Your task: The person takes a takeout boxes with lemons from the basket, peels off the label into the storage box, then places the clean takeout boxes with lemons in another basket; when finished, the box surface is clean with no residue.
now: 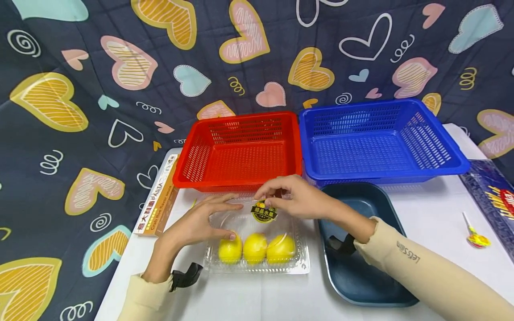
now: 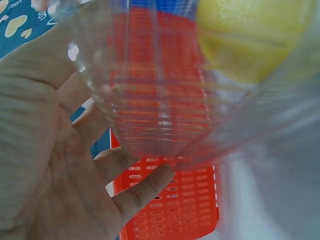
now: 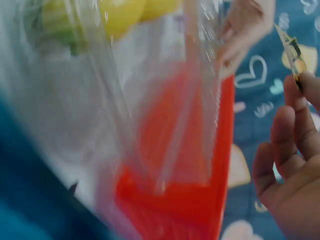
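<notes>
A clear plastic clamshell box (image 1: 257, 267) lies on the white table, lid down, with three yellow lemon-like fruits (image 1: 254, 248) in its near part. My right hand (image 1: 295, 196) is over the box's far right part. Its thumb and finger pinch a round black-and-gold fruit sticker (image 1: 263, 211), which shows nearly edge-on in the right wrist view (image 3: 294, 52), held up off the lid. My left hand (image 1: 201, 220) is at the box's left side, fingers stretched over the lid's edge. In the left wrist view its fingers lie along the clear wall.
Behind the box stand a red basket (image 1: 249, 185) and a blue basket (image 1: 385, 176). A dark teal tray (image 1: 361, 285) is right of the box, under my right forearm. A pasta box (image 1: 160, 200) lies left. A lollipop (image 1: 478, 238) and a dark packet (image 1: 490, 187) are at far right.
</notes>
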Available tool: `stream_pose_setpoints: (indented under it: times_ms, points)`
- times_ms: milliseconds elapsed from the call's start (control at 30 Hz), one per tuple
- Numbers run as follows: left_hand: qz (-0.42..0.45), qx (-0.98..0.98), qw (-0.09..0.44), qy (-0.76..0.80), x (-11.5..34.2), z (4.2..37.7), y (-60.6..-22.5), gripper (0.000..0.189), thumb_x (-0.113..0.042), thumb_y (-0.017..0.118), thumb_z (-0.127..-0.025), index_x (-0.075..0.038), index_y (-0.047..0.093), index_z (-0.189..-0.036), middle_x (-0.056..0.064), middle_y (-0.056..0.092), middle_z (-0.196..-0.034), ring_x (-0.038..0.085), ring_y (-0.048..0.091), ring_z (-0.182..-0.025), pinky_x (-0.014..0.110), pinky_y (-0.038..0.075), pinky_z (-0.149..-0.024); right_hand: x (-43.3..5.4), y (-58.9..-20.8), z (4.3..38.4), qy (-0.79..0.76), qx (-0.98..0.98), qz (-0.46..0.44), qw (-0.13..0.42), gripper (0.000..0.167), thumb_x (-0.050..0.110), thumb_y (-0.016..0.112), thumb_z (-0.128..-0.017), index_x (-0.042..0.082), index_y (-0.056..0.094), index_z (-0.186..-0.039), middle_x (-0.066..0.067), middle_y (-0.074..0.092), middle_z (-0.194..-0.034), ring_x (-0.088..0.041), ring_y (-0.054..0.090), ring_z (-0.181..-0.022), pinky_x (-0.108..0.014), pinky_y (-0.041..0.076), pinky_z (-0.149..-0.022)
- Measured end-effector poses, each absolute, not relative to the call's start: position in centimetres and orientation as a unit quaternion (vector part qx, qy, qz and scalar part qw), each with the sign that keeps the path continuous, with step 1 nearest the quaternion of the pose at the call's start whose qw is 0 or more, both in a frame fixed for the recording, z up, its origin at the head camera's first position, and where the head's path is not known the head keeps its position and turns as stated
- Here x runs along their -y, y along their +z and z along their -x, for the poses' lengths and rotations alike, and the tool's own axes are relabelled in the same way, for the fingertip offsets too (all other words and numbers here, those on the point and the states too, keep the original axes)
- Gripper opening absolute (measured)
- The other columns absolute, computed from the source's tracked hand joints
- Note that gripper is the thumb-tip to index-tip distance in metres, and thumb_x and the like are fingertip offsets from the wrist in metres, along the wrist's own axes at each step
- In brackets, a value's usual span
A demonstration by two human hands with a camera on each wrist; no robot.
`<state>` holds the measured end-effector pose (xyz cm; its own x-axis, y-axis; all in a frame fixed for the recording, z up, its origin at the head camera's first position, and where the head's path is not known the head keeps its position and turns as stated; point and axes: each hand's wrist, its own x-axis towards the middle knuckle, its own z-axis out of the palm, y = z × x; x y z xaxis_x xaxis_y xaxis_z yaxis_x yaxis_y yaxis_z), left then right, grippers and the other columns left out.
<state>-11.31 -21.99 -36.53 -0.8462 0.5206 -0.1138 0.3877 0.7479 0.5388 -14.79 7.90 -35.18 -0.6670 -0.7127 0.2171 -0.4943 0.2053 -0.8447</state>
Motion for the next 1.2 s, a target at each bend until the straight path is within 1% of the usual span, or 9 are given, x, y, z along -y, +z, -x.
stream_pose_setpoints:
  times_ms: [133, 267, 367, 567, 633, 867, 967, 1067, 1200]
  points:
    - [-0.247, -0.925, 0.128, 0.258, 22.1, 11.2, -36.5, 0.068, -0.036, 0.090, -0.074, -0.026, 0.066, -0.137, -0.002, 0.046, -0.160, 0.034, 0.038, -0.149, 0.068, 0.026, -0.119, -10.2, -34.7, 14.8, -0.497, -0.776, 0.372, 0.111, 0.019, 0.008, 0.067, -0.097, 0.015, 0.075, -0.113, 0.002, 0.076, -0.105, -0.016, 0.061, -0.083, -0.026, 0.053, -0.072]
    - [-0.240, -0.927, 0.129, 0.259, 22.1, 11.1, -36.5, 0.069, -0.035, 0.091, -0.074, -0.026, 0.066, -0.137, -0.003, 0.046, -0.160, 0.032, 0.037, -0.150, 0.067, 0.026, -0.119, -12.8, -34.8, 15.0, -0.486, -0.793, 0.351, 0.108, 0.020, 0.010, 0.067, -0.098, 0.018, 0.075, -0.114, 0.004, 0.075, -0.104, -0.018, 0.057, -0.081, -0.025, 0.049, -0.069]
    - [-0.230, -0.928, 0.132, 0.260, 22.1, 10.9, -36.4, 0.070, -0.035, 0.092, -0.073, -0.028, 0.066, -0.137, -0.005, 0.045, -0.160, 0.032, 0.036, -0.150, 0.067, 0.026, -0.119, -14.6, -35.0, 15.1, -0.476, -0.805, 0.337, 0.106, 0.021, 0.010, 0.068, -0.097, 0.018, 0.075, -0.115, 0.004, 0.074, -0.104, -0.018, 0.058, -0.081, -0.025, 0.049, -0.070]
    - [-0.232, -0.929, 0.127, 0.258, 21.9, 10.9, -36.2, 0.069, -0.036, 0.091, -0.073, -0.028, 0.067, -0.137, -0.005, 0.045, -0.160, 0.033, 0.036, -0.150, 0.070, 0.024, -0.119, -17.8, -35.8, 15.1, -0.457, -0.822, 0.319, 0.113, 0.021, 0.010, 0.071, -0.095, 0.018, 0.075, -0.113, 0.005, 0.071, -0.091, -0.015, 0.057, -0.076, -0.024, 0.048, -0.066]
    - [-0.232, -0.930, 0.127, 0.257, 21.9, 11.0, -36.3, 0.069, -0.036, 0.091, -0.073, -0.027, 0.067, -0.137, -0.005, 0.045, -0.160, 0.033, 0.036, -0.150, 0.070, 0.023, -0.119, -18.7, -36.1, 15.1, -0.453, -0.824, 0.318, 0.118, 0.021, 0.010, 0.072, -0.094, 0.017, 0.075, -0.114, 0.005, 0.071, -0.089, -0.014, 0.056, -0.075, -0.024, 0.048, -0.065]
    - [-0.232, -0.930, 0.128, 0.255, 21.8, 11.1, -36.3, 0.069, -0.036, 0.092, -0.072, -0.027, 0.067, -0.136, -0.004, 0.045, -0.160, 0.035, 0.036, -0.150, 0.073, 0.022, -0.118, -20.7, -37.0, 14.9, -0.444, -0.827, 0.314, 0.144, 0.021, 0.009, 0.072, -0.094, 0.013, 0.074, -0.114, 0.003, 0.071, -0.089, -0.012, 0.059, -0.072, -0.024, 0.051, -0.064]
    - [-0.232, -0.929, 0.129, 0.256, 21.8, 11.2, -36.4, 0.069, -0.035, 0.092, -0.072, -0.026, 0.067, -0.136, -0.003, 0.046, -0.160, 0.035, 0.036, -0.150, 0.072, 0.022, -0.118, -21.1, -37.4, 15.0, -0.444, -0.824, 0.315, 0.154, 0.020, 0.010, 0.071, -0.095, 0.013, 0.074, -0.114, 0.002, 0.073, -0.091, -0.015, 0.062, -0.073, -0.024, 0.054, -0.066]
    - [-0.237, -0.929, 0.126, 0.255, 21.9, 11.2, -36.4, 0.069, -0.036, 0.092, -0.072, -0.026, 0.067, -0.136, -0.002, 0.047, -0.159, 0.036, 0.037, -0.149, 0.073, 0.023, -0.117, -21.5, -37.8, 15.0, -0.445, -0.820, 0.323, 0.161, 0.019, 0.010, 0.070, -0.095, 0.011, 0.073, -0.114, 0.000, 0.073, -0.090, -0.017, 0.063, -0.072, -0.024, 0.054, -0.065]
    - [-0.240, -0.929, 0.126, 0.254, 21.8, 11.3, -36.3, 0.069, -0.036, 0.092, -0.072, -0.026, 0.067, -0.136, -0.001, 0.047, -0.159, 0.036, 0.037, -0.149, 0.072, 0.025, -0.117, -21.7, -38.3, 14.9, -0.437, -0.819, 0.326, 0.178, 0.020, 0.009, 0.070, -0.095, 0.008, 0.072, -0.115, -0.001, 0.068, -0.086, -0.011, 0.060, -0.071, -0.023, 0.053, -0.063]
